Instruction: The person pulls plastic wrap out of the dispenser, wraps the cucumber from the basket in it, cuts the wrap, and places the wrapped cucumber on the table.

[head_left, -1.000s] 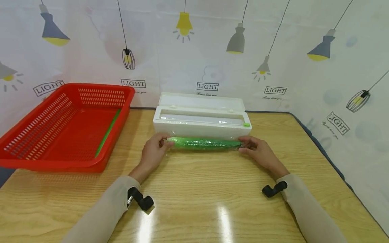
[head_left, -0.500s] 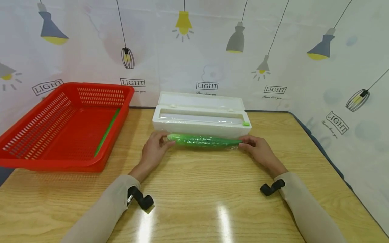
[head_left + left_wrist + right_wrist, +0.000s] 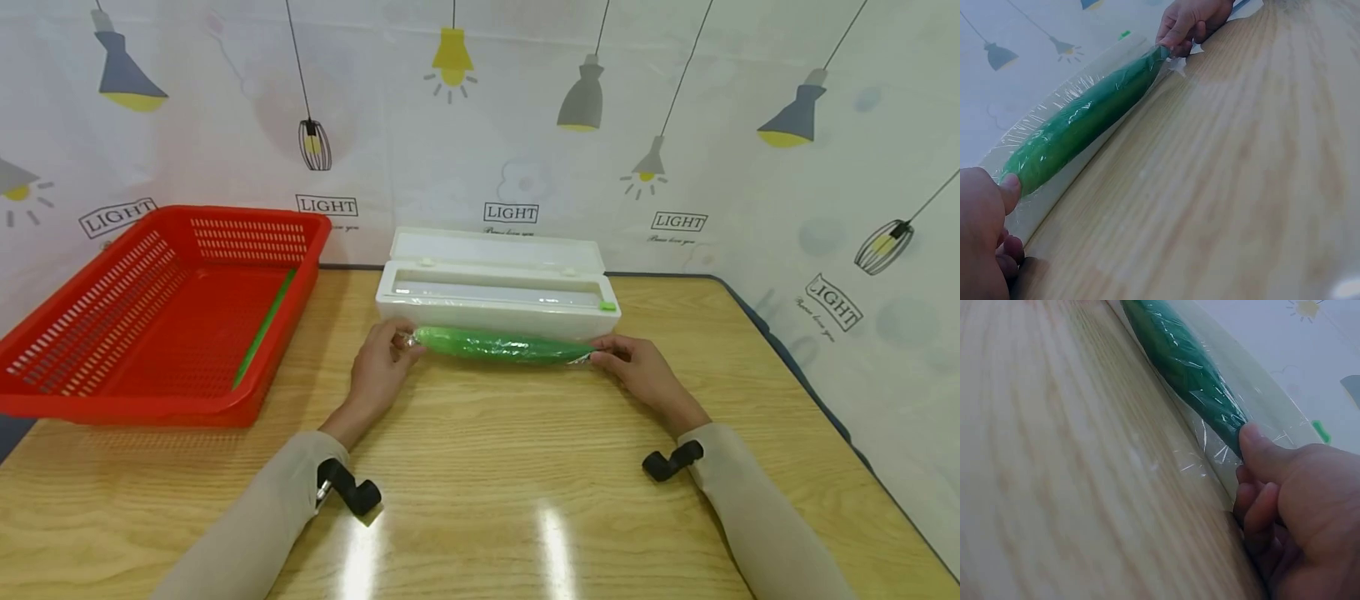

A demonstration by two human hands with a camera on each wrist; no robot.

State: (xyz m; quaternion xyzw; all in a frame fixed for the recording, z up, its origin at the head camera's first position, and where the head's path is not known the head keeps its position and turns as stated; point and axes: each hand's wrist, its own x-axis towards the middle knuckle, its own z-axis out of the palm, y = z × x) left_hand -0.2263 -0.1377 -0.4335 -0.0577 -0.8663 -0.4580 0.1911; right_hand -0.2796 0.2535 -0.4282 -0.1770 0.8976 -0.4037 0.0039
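A long green cucumber wrapped in clear cling film lies across the wooden table, right against the front of a white cling-film dispenser box. My left hand pinches its left end, the thumb on the tip. My right hand pinches the right end, the thumb pressed on the film. In the left wrist view the cucumber runs away toward the other hand. The right wrist view shows the cucumber with loose film around it.
A red slotted basket stands at the left with a thin green stick inside. The dispenser's lid is open at the back. A lamp-patterned backdrop encloses the table, whose right edge runs diagonally.
Both hands have moved the wrapped cucumber slightly farther from me, up against the dispenser box. The film looks tighter around it.
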